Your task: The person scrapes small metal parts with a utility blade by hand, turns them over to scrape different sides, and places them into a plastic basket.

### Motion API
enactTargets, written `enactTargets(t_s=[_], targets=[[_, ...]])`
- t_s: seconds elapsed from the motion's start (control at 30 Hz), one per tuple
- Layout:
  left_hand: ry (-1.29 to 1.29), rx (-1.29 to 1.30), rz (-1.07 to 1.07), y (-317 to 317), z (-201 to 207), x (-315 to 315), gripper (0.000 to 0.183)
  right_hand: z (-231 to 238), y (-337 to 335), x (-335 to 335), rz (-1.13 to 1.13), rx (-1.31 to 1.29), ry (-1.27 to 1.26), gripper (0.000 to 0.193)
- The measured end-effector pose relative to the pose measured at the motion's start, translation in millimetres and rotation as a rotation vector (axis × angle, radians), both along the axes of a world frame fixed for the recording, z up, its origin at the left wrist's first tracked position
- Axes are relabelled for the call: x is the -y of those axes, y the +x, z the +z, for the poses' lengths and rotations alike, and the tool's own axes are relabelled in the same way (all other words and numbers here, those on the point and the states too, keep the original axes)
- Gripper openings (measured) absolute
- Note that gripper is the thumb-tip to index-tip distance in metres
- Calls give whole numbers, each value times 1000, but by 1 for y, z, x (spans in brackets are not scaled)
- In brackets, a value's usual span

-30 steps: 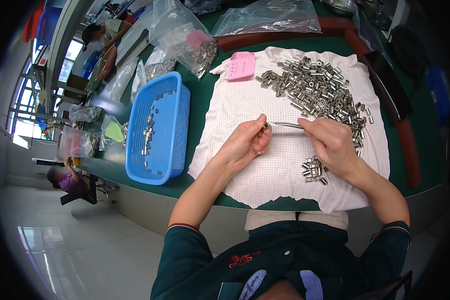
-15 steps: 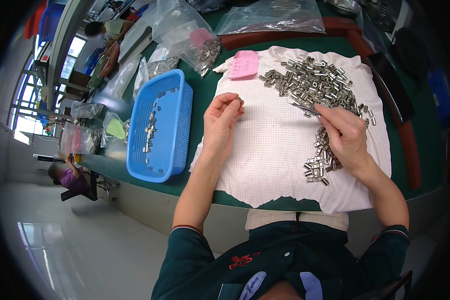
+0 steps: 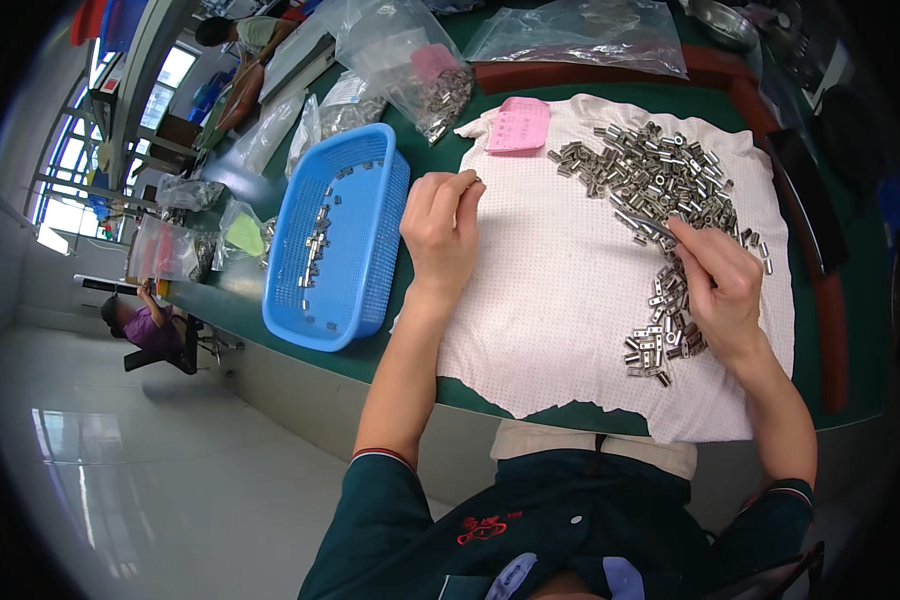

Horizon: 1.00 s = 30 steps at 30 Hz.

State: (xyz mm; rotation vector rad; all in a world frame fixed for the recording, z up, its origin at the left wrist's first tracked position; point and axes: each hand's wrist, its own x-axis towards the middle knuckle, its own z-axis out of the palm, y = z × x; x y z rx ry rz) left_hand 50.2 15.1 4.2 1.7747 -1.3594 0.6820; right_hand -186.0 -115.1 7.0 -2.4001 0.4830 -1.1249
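Raised over the left side of the white cloth (image 3: 540, 300), my left hand (image 3: 440, 235) pinches a small metal part (image 3: 478, 180) between thumb and fingertips; only a bit of it shows. My right hand (image 3: 722, 285) is closed around metal tweezers (image 3: 650, 227). The tips of the tweezers point left, at the lower edge of a large pile of short silvery metal parts (image 3: 660, 175). Beneath and beside the right hand lies a smaller heap of similar parts (image 3: 655, 345), some with small holes.
Left of the cloth stands a blue plastic basket (image 3: 335, 235) with several metal parts inside. A pink paper slip (image 3: 518, 125) lies on the cloth's far left corner. Behind are clear plastic bags (image 3: 580, 40) and a red-brown raised edging (image 3: 710, 68). Two other people sit farther left.
My left hand has turned, its back now showing more, still pinching the part. The right hand's tweezers have shifted slightly against the pile. The whole view has swung a little.
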Motion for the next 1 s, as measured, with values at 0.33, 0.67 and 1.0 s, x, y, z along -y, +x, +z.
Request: enactTargets(t_s=[0.33, 0.67, 1.0], targets=[[179, -637, -43, -6, 0, -5, 8, 1, -4, 9, -26, 48, 214, 23], [2, -1828, -496, -11, -2, -12, 18, 3, -13, 19, -73, 50, 366, 22], [67, -1879, -536, -17, -5, -9, 15, -3, -18, 33, -114, 125, 453, 22]])
